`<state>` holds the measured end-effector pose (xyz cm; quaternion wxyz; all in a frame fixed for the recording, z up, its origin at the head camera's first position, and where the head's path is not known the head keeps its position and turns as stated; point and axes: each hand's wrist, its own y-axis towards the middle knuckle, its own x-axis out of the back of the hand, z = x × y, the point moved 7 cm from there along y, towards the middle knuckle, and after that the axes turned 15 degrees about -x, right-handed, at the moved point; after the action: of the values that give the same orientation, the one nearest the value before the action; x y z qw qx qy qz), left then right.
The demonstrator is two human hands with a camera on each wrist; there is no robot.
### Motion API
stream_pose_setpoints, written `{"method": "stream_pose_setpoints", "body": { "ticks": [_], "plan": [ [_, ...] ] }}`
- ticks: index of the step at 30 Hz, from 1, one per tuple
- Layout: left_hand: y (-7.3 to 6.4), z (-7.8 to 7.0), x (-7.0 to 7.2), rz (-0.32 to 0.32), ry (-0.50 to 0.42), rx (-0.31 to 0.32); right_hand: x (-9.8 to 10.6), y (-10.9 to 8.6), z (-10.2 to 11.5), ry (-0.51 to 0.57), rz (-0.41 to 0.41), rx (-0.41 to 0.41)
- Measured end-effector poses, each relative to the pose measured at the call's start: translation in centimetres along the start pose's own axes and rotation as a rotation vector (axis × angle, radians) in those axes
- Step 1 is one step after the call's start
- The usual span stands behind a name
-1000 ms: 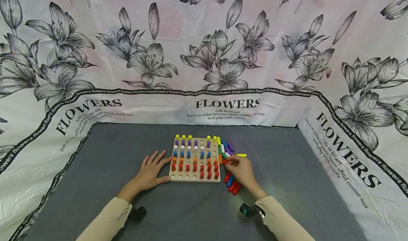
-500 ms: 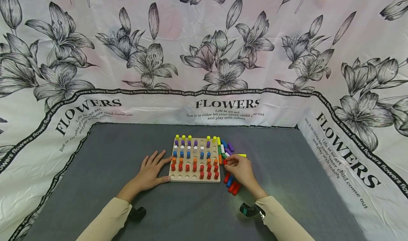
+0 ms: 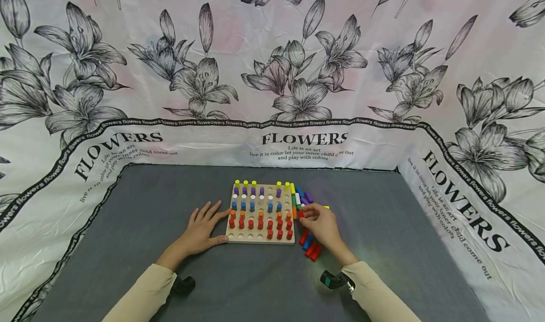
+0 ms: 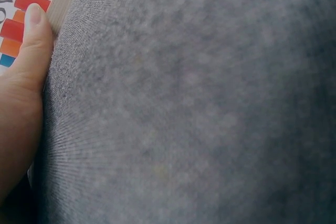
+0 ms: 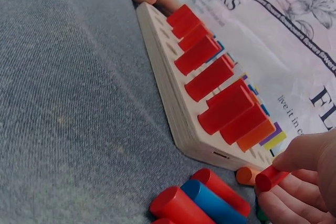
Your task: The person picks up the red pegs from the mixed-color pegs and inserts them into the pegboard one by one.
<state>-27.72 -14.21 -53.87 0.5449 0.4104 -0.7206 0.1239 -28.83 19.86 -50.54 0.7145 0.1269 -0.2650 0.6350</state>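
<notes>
A wooden pegboard lies on the table, with rows of yellow, purple, white, blue, orange and red pegs upright in its holes. Several holes in the front row at left hold no peg. My left hand lies with straight, spread fingers at the board's left edge, thumb and index fingertip right at the wood. Beyond the board's right edge, my right hand pinches a red peg between thumb and fingers, low over the loose pegs. In the left wrist view the left thumb overlaps the board's side.
Loose pegs lie along the board's right side: purple, white, green, yellow and orange ones, some partly hidden by the right hand. Closer to me are a blue peg and several red pegs. A flower-printed cloth stands behind the grey table.
The right hand has shifted very slightly among the loose pegs, its fingers now covering more of the yellow peg at right. The left hand and board have stayed put.
</notes>
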Motion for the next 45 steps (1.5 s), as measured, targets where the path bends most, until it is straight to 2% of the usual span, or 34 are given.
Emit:
{"method": "stream_pose_setpoints", "body": {
  "ticks": [2,12,23,32,37,41,45],
  "plan": [
    [0.0,0.0,0.0,-0.008,0.001,-0.006,0.0,0.0,0.2,0.001,-0.002,0.011],
    [0.1,0.2,-0.2,0.044,0.002,0.036,-0.4,-0.4,1.4,0.035,-0.006,0.032],
    [0.1,0.3,-0.2,0.042,0.004,0.036,-1.2,-1.1,3.1,0.111,0.063,0.063],
    [0.1,0.2,-0.3,0.049,0.001,0.042,-2.2,-1.6,4.1,0.100,0.105,0.089],
    [0.1,0.1,-0.1,0.028,-0.009,0.028,-2.7,-2.1,4.7,0.095,0.114,0.114],
    [0.1,0.0,0.0,-0.012,-0.016,-0.005,-3.1,-2.4,5.2,0.125,0.137,0.133],
    [0.0,0.1,-0.1,-0.026,-0.014,-0.020,-3.5,-2.5,5.3,0.145,0.159,0.138]
  ]
}}
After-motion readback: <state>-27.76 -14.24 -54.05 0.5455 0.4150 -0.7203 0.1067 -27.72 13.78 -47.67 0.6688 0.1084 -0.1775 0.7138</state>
